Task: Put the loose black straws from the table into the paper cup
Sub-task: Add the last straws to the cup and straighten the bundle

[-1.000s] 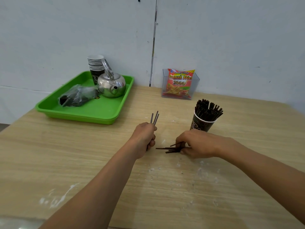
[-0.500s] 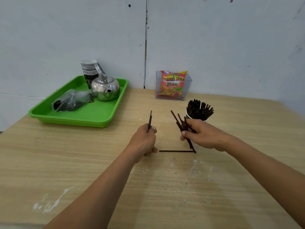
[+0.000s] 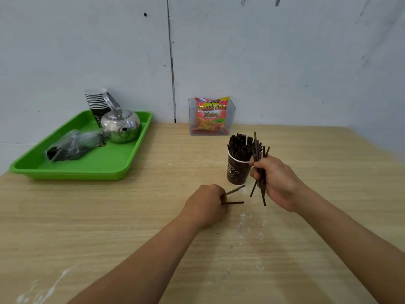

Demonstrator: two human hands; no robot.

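Right hand is curling its fingers round a loose bundle of black straws, holding them roughly upright and fanned out, right against the right side of the paper cup. We are not able to tell whether the hand is touching the rim. The bundle's tops are standing above the cup rim and its lower ends are hanging below the fist, off the table.

We are seeing the cup upright and already crammed with cup straws sticking well out of the top. The right hand and its bundle are covering the cup's right edge.

Left hand is sitting in front of the cup and a little left, back of the hand towards us, fingers curled tight and pinching an angled straw that is pointing up at the cup base. A flat straw is lying just below it, its left end meeting the fingers; gripped or only touched, we are unable to say. Both forearms are reaching in from the near edge.

Behind the cup, a clear box is holding a red snack packet. Far left of the cup, a green tray is carrying a steel kettle, a stack of cups and a crumpled plastic bag with dark contents.
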